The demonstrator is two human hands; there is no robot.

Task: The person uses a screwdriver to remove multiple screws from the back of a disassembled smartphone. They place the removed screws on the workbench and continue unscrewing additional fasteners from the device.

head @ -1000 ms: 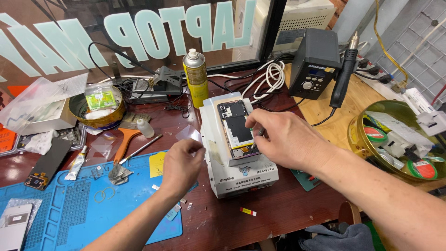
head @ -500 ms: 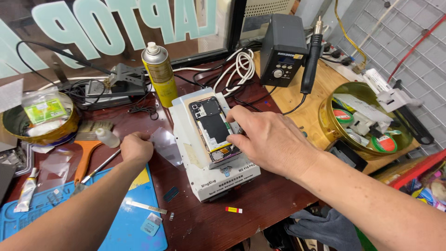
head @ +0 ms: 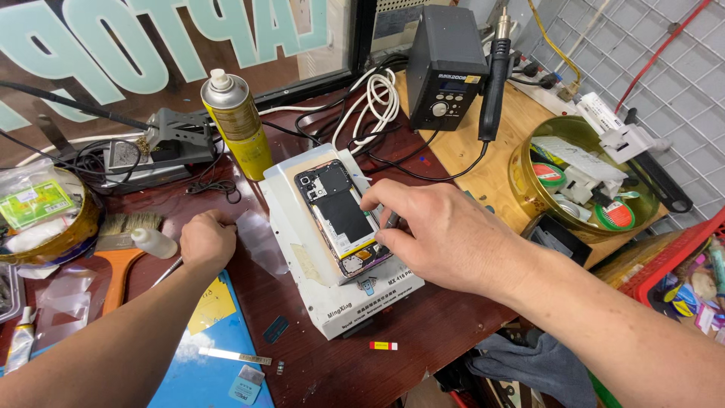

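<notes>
An opened phone (head: 340,215) with its back off lies on a white box-shaped heating pad (head: 362,298) in the middle of the dark red bench. My right hand (head: 445,238) rests over the phone's right edge, its fingers pinched on a thin dark tool (head: 390,221) whose tip touches the phone's lower right side. To the left, my left hand (head: 208,240) is curled on the bench over the end of a thin metal tool (head: 168,270), next to a small white bottle (head: 155,243).
A yellow spray can (head: 236,121) stands behind the pad. A black soldering station (head: 447,68) with its handle (head: 495,75) and a coiled white cable (head: 370,102) sit at the back. A round tin of tape rolls (head: 581,181) is right. An orange-handled brush (head: 121,253) and blue mat (head: 204,355) lie left.
My left hand has left the pad's side and moved left to close over the thin metal tool by the bottle. My right hand has stayed on the phone.
</notes>
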